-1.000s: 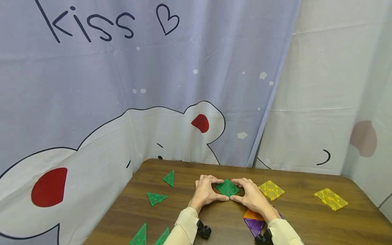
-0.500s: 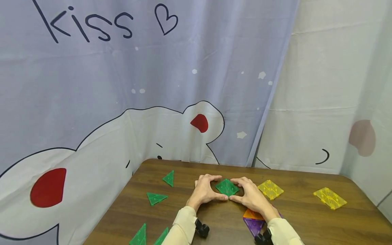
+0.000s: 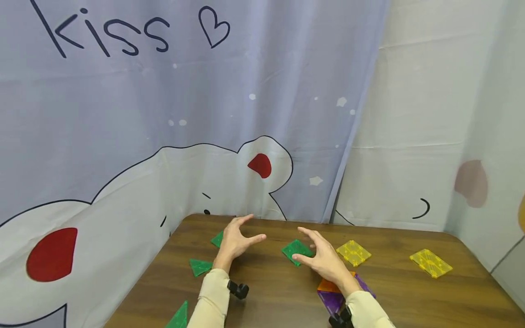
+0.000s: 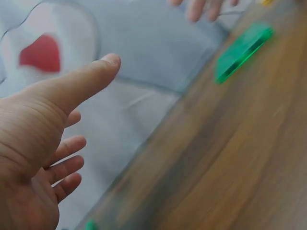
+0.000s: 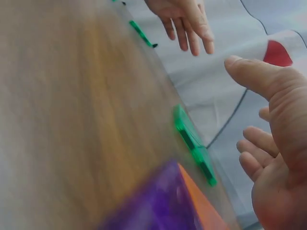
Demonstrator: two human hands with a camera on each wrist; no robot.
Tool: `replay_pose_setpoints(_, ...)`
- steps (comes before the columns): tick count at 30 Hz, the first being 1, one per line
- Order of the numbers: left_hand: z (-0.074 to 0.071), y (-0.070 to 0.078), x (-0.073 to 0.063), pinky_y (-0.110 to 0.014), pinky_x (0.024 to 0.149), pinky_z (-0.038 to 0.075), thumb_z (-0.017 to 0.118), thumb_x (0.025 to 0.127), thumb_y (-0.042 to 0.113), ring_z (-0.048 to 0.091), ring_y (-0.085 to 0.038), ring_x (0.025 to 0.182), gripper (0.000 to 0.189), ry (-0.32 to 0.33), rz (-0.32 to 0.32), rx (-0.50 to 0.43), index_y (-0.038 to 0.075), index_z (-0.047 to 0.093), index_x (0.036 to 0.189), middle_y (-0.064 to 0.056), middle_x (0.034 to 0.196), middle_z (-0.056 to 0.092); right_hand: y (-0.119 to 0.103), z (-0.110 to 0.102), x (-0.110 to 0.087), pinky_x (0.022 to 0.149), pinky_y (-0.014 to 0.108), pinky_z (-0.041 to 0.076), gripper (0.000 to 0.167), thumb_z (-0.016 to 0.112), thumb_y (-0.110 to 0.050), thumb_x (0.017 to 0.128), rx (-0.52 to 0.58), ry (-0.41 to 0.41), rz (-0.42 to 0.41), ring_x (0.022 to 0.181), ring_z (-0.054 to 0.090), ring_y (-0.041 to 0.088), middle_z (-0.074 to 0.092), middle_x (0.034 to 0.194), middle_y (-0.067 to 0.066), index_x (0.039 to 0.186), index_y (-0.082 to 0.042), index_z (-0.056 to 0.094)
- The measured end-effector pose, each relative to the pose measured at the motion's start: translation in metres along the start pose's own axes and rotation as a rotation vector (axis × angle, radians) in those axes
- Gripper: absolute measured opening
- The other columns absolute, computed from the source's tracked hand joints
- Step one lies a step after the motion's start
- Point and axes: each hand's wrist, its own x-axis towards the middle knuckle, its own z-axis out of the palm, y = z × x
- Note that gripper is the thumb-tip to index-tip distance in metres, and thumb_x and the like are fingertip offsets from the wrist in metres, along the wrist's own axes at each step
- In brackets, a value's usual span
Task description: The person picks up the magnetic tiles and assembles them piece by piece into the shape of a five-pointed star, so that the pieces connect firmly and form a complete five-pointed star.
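Observation:
A green diamond of joined translucent triangle tiles (image 3: 294,250) lies flat on the table. My right hand (image 3: 326,258) hovers just right of it, thumb and fingers spread, and overlaps its edge in the head view. The left hand (image 3: 235,240) is raised well to the left, thumb stretched out and nothing held. Two loose green triangles sit near it: the far triangle (image 3: 216,239), partly behind that hand, and the middle triangle (image 3: 200,267). In the right wrist view the green diamond (image 5: 192,143) shows nearly edge-on, beyond a purple tile (image 5: 158,203).
Two yellow tile diamonds, a nearer one (image 3: 353,253) and a farther one (image 3: 430,263), lie to the right on the wooden table (image 3: 279,291). Orange (image 3: 329,286) and purple pieces (image 3: 331,300) lie under the right forearm. Another green triangle (image 3: 179,316) is front left. A printed curtain (image 3: 213,105) hangs behind.
Both hands have let go of the green diamond's edges. The left hand has moved left and up; the right has lifted slightly. The head view has turned a little to the right.

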Motion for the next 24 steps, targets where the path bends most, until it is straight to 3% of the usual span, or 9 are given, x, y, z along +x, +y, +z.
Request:
replay_pose_setpoints(6,-0.047,-0.037,-0.007,-0.072,0.123,0.038,0.097,0.087,0.046,0.042,-0.052,0.155,0.089,0.045,-0.091,0.077,0.011,0.06,0.16,-0.023,0.165,0.051,-0.009,0.016,0.001,0.118,0.059,0.05,0.085,0.092,-0.038,0.095,0.074,-0.03,-0.001,0.144,0.059,0.038,0.061,0.158,0.007,0.167,-0.024,0.05)
replay_pose_setpoints(12,-0.076,-0.065,-0.018,-0.075,0.125,0.033,0.096,0.088,0.048,0.036,-0.056,0.157,0.093,0.029,-0.136,0.151,0.009,0.056,0.163,-0.027,0.17,0.045,-0.019,0.031,0.008,0.12,0.059,0.048,0.085,0.09,-0.037,0.097,0.11,-0.048,-0.029,0.148,0.056,0.04,0.056,0.166,0.009,0.169,-0.024,0.048)
replay_pose_setpoints(17,-0.084,-0.075,-0.024,-0.075,0.125,0.032,0.095,0.089,0.049,0.036,-0.057,0.158,0.096,-0.015,-0.152,0.171,0.008,0.053,0.165,-0.028,0.171,0.043,-0.03,0.05,0.014,0.122,0.059,0.047,0.084,0.09,-0.034,0.097,0.153,-0.045,-0.032,0.148,0.056,0.042,0.054,0.168,0.008,0.169,-0.022,0.048)
replay_pose_setpoints(24,-0.083,-0.078,-0.024,-0.076,0.124,0.034,0.096,0.089,0.041,0.037,-0.06,0.156,0.092,-0.05,-0.137,0.213,0.005,0.055,0.163,-0.032,0.17,0.042,-0.046,0.081,0.023,0.124,0.057,0.045,0.086,0.089,-0.032,0.099,0.224,-0.084,-0.057,0.154,0.052,0.036,0.047,0.173,0.011,0.17,-0.012,0.044)
